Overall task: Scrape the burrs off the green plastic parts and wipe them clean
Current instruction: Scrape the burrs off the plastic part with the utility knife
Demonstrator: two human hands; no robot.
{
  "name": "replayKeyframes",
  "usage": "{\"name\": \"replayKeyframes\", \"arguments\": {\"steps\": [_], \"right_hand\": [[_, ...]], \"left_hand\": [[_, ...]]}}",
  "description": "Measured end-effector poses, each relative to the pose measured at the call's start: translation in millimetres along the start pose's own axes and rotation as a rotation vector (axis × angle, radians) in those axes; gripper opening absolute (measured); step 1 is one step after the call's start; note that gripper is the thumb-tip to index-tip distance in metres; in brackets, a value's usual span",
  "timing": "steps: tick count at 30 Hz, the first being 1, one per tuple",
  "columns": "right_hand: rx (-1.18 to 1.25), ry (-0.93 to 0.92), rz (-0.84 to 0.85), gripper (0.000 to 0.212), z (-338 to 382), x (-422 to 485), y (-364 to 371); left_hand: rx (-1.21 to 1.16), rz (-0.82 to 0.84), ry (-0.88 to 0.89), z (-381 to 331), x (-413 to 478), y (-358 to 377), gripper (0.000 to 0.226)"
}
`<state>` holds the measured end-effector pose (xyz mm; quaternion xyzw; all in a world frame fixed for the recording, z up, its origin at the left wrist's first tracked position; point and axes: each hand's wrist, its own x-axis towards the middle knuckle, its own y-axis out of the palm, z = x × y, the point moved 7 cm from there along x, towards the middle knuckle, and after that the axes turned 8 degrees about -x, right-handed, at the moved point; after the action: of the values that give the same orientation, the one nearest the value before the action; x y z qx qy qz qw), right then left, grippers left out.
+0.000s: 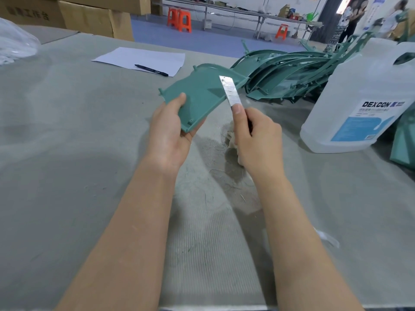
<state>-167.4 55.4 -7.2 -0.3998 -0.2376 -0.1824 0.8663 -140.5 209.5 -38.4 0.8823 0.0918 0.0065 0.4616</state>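
Note:
My left hand (pixel 167 129) holds a flat green plastic part (pixel 199 95) by its near corner, above the table, with its ribbed inner side facing me. My right hand (pixel 256 140) pinches a bare silver utility blade (pixel 230 90). The blade points up and away, and it overlaps the part's right edge. A crumpled pale cloth (pixel 232 140) lies on the table, mostly hidden behind my right hand. A pile of several more green curved parts (pixel 283 72) rests at the back right.
A large clear jug labelled DEXCON (pixel 359 104) stands at the right. A sheet of paper (pixel 141 60) with a black pen (pixel 151 70) lies beyond the part. Cardboard boxes (pixel 94 19) stand at the back left. Thin green shavings (pixel 215 189) litter the grey table (pixel 67 153).

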Motion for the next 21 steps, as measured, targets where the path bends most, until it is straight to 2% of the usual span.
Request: {"name": "replayKeyframes", "arguments": {"steps": [6, 10, 14, 16, 18, 21], "right_hand": [[0.1, 0.035, 0.069, 0.052, -1, 0, 2], [0.067, -0.085, 0.219, 0.045, 20, -12, 18], [0.043, -0.163, 0.295, 0.05, 29, -17, 27], [0.052, -0.152, 0.277, 0.05, 28, -16, 24], [0.051, -0.12, 0.186, 0.048, 23, -12, 16], [0.02, -0.036, 0.058, 0.047, 9, -5, 5]], "left_hand": [[0.007, 0.017, 0.002, 0, -1, 3, 0.012], [0.106, 0.016, 0.011, 2, 1, 3, 0.023], [0.054, 0.015, 0.0, 1, 3, -1, 0.03], [0.034, -0.003, 0.0, 1, 3, -2, 0.023], [-0.002, -0.008, -0.005, 1, 2, -1, 0.014], [0.006, 0.008, -0.03, 3, 0, 2, 0.013]]}}
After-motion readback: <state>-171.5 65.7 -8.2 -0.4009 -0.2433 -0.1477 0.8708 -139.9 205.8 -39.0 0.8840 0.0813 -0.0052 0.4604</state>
